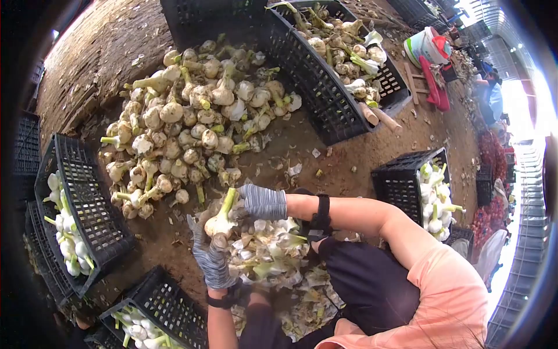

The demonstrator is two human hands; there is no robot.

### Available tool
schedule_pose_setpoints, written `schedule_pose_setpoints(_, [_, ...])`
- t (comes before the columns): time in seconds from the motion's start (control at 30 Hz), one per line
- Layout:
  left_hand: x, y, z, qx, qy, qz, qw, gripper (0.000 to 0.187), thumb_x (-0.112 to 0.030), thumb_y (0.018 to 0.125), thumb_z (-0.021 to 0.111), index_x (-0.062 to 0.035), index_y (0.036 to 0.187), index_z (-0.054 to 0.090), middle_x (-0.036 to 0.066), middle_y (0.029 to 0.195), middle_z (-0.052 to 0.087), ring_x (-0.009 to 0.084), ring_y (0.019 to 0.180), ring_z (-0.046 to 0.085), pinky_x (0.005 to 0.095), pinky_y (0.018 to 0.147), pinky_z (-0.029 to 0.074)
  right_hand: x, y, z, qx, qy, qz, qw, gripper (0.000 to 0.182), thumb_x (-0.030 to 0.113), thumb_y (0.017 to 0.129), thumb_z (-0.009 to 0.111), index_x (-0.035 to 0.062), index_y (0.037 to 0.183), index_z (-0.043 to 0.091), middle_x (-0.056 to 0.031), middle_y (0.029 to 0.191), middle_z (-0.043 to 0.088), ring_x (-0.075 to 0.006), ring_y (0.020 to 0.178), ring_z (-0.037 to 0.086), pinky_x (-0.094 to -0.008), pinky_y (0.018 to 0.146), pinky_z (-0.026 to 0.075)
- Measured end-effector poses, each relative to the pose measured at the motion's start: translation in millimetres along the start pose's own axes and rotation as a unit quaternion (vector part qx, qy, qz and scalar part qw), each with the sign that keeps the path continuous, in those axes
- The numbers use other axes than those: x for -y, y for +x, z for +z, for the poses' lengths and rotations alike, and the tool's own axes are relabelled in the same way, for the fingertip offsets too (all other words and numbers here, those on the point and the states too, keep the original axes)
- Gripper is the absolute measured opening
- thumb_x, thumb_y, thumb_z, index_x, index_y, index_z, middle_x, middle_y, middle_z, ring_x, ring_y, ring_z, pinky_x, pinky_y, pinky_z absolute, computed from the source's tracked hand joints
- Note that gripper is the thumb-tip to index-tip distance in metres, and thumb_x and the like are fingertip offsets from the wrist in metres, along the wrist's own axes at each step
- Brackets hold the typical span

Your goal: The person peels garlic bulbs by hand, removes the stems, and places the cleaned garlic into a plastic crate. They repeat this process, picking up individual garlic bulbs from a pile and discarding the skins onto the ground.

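My left hand [214, 260], in a grey glove, holds a garlic bulb [218, 224] from below, its thick green stem pointing up. My right hand [264, 202], gloved too, is closed beside the stem and bulb; what its fingers hold is hidden. Beneath both hands lies a heap of peeled skins and leaves [270, 250]. Beyond them a large pile of untrimmed, soil-stained garlic [174, 122] spreads over the ground.
Black crates with white garlic stand at the left [96, 198], lower left [171, 299] and right [398, 183]. A larger crate [317, 84] holds stained garlic and wooden-looking sticks. A white bucket [421, 46] and red cloth [436, 87] lie beyond. Another person [493, 99] is far right.
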State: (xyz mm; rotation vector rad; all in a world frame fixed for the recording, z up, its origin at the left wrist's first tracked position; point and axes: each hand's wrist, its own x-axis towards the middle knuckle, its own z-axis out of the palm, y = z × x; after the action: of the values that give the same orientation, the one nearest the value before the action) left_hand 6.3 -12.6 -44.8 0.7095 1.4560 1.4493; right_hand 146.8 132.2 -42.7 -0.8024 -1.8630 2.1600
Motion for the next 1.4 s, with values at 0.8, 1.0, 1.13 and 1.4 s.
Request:
schedule_pose_setpoints(0.8, [-39.5, 13.8, -7.3, 0.019, 0.022, -0.027, 0.999, 0.028, -0.011, 0.076, 0.07, -0.0003, 0.099, 0.059, 0.004, 0.095, 0.055, 0.0135, 0.087, 0.054, 0.0259, 0.079, 0.045, -2.9, -13.4, 16.2, -0.061, -0.034, -0.037, 0.997, 0.021, 0.011, 0.081, 0.051, -0.0024, 0.096, 0.057, -0.0072, 0.078, 0.062, -0.0132, 0.066, 0.057, -0.0266, 0.061, 0.049])
schedule_pose_setpoints(1.0, [-36.5, 6.2, -22.2, 0.101, -0.073, -0.064, 0.99, 0.032, -0.021, 0.077, 0.072, -0.0036, 0.1, 0.057, 0.006, 0.097, 0.057, 0.0152, 0.09, 0.055, 0.0285, 0.08, 0.046, 6.5, -8.6, 9.9, -0.106, 0.402, 0.156, 0.896, 0.015, 0.009, 0.079, 0.053, -0.0011, 0.089, 0.057, -0.0064, 0.076, 0.061, -0.0134, 0.064, 0.06, -0.0282, 0.059, 0.053])
schedule_pose_setpoints(1.13, [-23.5, 7.3, -22.9, 0.12, -0.345, -0.091, 0.926, 0.043, -0.024, 0.079, 0.069, -0.006, 0.115, 0.052, 0.008, 0.107, 0.057, 0.0217, 0.1, 0.056, 0.0344, 0.089, 0.046, -62.5, -14.2, 9.0, 0.018, -0.06, 0.117, 0.991, 0.02, 0.021, 0.087, 0.051, 0.0027, 0.086, 0.059, -0.0052, 0.074, 0.059, -0.0114, 0.059, 0.054, -0.0266, 0.055, 0.048])
schedule_pose_setpoints(1.4, [-8.3, 4.4, -33.8, -0.045, -0.494, -0.218, 0.84, 0.032, -0.02, 0.086, 0.059, 0.0007, 0.11, 0.055, 0.012, 0.108, 0.061, 0.022, 0.1, 0.058, 0.0354, 0.087, 0.049, 33.8, -35.3, -2.0, 0.316, -0.005, 0.198, 0.928, 0.061, 0.035, 0.076, 0.068, 0.003, 0.124, 0.048, -0.0091, 0.089, 0.065, -0.018, 0.082, 0.061, -0.0296, 0.076, 0.048])
